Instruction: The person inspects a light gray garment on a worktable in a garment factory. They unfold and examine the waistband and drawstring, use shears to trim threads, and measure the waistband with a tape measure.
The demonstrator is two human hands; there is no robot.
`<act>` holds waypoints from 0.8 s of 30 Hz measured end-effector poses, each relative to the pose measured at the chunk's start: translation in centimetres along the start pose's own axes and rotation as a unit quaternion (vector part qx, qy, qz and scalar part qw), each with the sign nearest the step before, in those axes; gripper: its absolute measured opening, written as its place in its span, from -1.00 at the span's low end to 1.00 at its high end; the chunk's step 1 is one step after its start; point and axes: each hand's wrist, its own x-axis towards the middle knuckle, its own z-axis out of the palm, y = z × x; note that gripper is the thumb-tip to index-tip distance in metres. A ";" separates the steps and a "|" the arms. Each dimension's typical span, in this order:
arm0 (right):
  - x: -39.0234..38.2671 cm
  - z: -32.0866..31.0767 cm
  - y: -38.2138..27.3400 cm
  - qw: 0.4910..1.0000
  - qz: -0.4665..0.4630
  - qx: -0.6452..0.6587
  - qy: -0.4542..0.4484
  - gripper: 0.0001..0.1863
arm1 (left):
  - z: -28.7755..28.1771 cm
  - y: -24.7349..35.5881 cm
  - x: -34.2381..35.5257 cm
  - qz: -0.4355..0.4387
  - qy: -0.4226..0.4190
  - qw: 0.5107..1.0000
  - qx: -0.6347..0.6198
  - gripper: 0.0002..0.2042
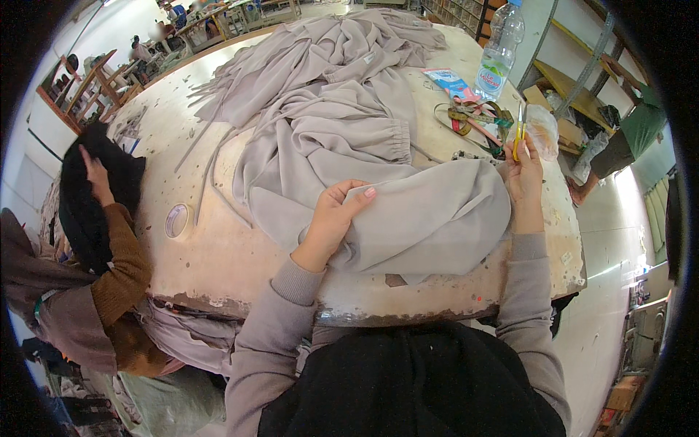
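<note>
A light grey garment is spread over the near part of the worktable, with a gathered elastic edge lying behind it. My left hand pinches its cloth between thumb and fingers. At the garment's right edge, my right hand is closed around small yellow-handled scissors, blades pointing up. Cloth also meets the right hand's fingers, though whether they grip it I cannot tell. More grey garments are heaped toward the far side, their long ties trailing left.
Beyond my right hand are a water bottle, a pink-and-blue packet, a tangled measuring tape and a plastic bag. A tape roll lies left. A co-worker's hand holds black cloth; another person is at right.
</note>
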 end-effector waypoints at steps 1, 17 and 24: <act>-0.1 0.1 -0.2 0.999 0.019 0.009 -0.040 -0.75 | 0.0 0.1 0.0 0.002 -0.006 1.000 -0.016 -0.84; -10.7 8.3 -2.3 0.880 -0.009 -0.373 -0.294 -0.77 | 1.1 0.2 -1.3 -0.032 -0.011 0.991 -0.126 -0.75; -14.4 9.9 -2.6 0.778 -0.125 -0.497 -0.364 -0.70 | 1.7 0.0 -1.7 -0.040 -0.028 0.994 -0.099 -0.73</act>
